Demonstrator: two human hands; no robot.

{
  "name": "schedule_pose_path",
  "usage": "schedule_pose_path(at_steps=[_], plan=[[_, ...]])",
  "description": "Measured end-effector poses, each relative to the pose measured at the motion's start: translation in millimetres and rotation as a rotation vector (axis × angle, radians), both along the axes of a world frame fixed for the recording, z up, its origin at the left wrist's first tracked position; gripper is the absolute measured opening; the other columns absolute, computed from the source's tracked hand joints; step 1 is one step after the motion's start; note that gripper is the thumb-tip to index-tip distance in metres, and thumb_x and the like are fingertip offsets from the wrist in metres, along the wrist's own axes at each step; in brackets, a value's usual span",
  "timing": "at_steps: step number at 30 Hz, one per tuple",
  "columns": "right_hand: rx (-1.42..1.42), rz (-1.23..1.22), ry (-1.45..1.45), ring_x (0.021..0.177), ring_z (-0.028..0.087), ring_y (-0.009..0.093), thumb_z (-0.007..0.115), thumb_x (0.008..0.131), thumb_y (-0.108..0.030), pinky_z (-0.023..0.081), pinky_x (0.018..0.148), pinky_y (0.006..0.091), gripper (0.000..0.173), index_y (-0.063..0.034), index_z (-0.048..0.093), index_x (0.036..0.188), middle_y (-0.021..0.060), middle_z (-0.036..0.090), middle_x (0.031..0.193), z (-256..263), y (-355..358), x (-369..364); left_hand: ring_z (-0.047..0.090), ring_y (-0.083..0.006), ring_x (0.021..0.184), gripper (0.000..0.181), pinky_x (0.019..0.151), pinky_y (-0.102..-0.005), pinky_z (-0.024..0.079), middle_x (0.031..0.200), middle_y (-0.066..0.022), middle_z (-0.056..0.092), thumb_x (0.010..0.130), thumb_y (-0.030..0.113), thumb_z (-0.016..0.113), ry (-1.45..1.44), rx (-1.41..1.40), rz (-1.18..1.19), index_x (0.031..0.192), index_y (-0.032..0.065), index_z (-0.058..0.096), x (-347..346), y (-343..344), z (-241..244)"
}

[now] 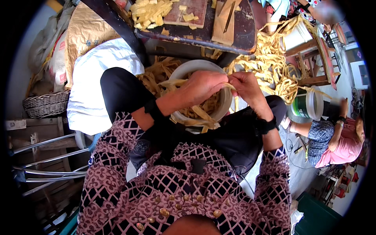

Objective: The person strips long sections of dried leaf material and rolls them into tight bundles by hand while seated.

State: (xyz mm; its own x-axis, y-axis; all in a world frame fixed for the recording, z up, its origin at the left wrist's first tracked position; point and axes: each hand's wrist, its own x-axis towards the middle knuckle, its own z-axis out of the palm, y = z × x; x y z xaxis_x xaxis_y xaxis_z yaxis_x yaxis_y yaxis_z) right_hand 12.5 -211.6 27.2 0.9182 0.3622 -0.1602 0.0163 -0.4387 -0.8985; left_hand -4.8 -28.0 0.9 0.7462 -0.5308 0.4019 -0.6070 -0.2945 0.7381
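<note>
Over the right rim of a white plastic bucket (224, 101), my left hand (205, 83) and my right hand (246, 86) meet, fingertips touching. Between them they pinch a pale yellow, ribbon-like strip (230, 85), whose end hangs below my right hand. What the material is, I cannot tell. The bucket stands between my knees and holds many similar strips (202, 113), some draped over its near rim. Another heap of strips (160, 69) lies behind the bucket on the left. My left forearm crosses above the bucket and hides part of its contents.
Ahead stands a dark, worn wooden stool (188, 38) with short cut pieces (149, 13), a reddish board (191, 11) and a slotted wooden block (224, 23). Long strips (270, 61) pile at the right, by a green-and-white bucket (308, 102) and a seated person (337, 144). A wicker basket (45, 104) is left.
</note>
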Motion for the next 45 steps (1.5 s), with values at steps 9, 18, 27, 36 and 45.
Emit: schedule_pose_path(at_steps=[9,18,27,36,45], plan=[[-0.007,-0.182,-0.019,0.051,0.040,0.002,0.060,0.079,-0.007,0.033,0.044,0.0203,0.011,0.0016,0.062,0.073,-0.0050,0.051,0.058,1,-33,-10,0.054,-0.0088,0.060,0.012,0.053,-0.0233,0.041,0.072,-0.0037,0.059,0.087,0.008,0.045,0.609,0.054,-0.089,0.096,0.0040,0.051,1,15,19],[0.565,0.270,0.536,0.048,0.033,0.000,0.060,0.084,-0.023,0.025,0.043,0.0169,0.030,-0.0019,0.061,0.105,-0.0044,0.056,0.066,49,-4,-57,0.041,-0.0029,0.050,0.021,0.046,-0.0181,0.033,0.059,0.0037,0.047,0.089,0.019,0.053,0.644,-0.079,-0.265,0.079,0.0009,0.059,22,22,44],[0.481,-0.006,0.111,0.063,0.054,0.003,0.064,0.082,-0.021,0.038,0.053,0.0159,0.028,-0.0011,0.062,0.102,0.0006,0.061,0.074,16,19,-45,0.036,-0.0024,0.046,0.023,0.041,-0.0161,0.026,0.060,0.0024,0.045,0.091,0.029,0.048,1.307,-0.744,-0.454,0.095,0.0065,0.050,-11,0,-24],[0.001,-0.076,-0.572,0.060,0.054,0.008,0.067,0.076,-0.017,0.043,0.053,0.0227,0.018,-0.0070,0.066,0.091,0.0050,0.054,0.080,-17,23,-39,0.041,-0.0027,0.052,0.019,0.046,-0.0146,0.033,0.072,-0.0014,0.054,0.090,0.023,0.048,1.387,-0.848,-0.367,0.096,0.0046,0.053,-18,-9,-43],[0.240,-0.300,-0.174,0.054,0.043,0.002,0.067,0.077,-0.016,0.037,0.051,0.0178,0.016,-0.0022,0.065,0.084,-0.0028,0.055,0.058,-30,20,-41,0.049,-0.0026,0.057,0.020,0.051,-0.0154,0.039,0.070,0.0003,0.056,0.090,0.018,0.049,0.886,-0.603,0.137,0.090,0.0004,0.059,-14,-10,-13]])
